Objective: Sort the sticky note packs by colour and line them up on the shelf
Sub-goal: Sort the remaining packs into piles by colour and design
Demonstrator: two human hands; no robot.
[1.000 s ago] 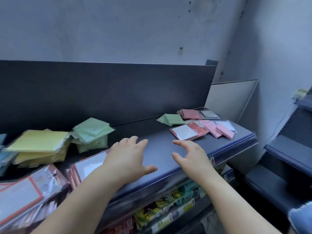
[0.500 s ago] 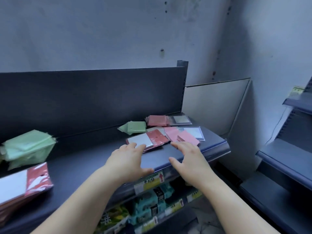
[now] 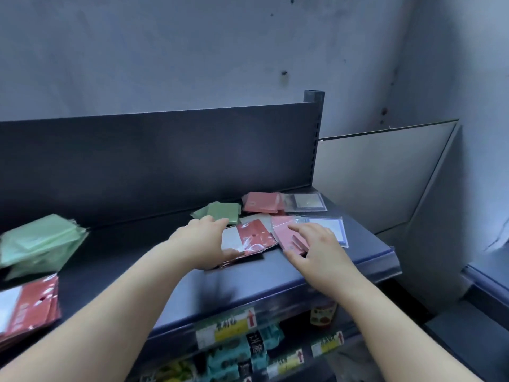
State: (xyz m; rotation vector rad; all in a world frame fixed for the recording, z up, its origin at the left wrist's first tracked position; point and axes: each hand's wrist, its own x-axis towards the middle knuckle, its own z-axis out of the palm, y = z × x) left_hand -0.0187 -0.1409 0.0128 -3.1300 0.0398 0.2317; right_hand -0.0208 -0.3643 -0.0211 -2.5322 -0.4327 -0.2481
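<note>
on shelf [image 3: 132, 260], l grip [image 3: 201, 242] spread over red pack [image 3: 254, 235], r grip [image 3: 319, 252] spread over pink pack [image 3: 285, 235].

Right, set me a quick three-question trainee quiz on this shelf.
1. True or false: the left hand is over a red-and-white pack.
2. Which pack is under the right hand? A green pack, B pink pack, C yellow pack.
3. Fill in: the green stack lies toward the ___ end of the shelf.
Key: 1 true; 2 B; 3 left.
</note>
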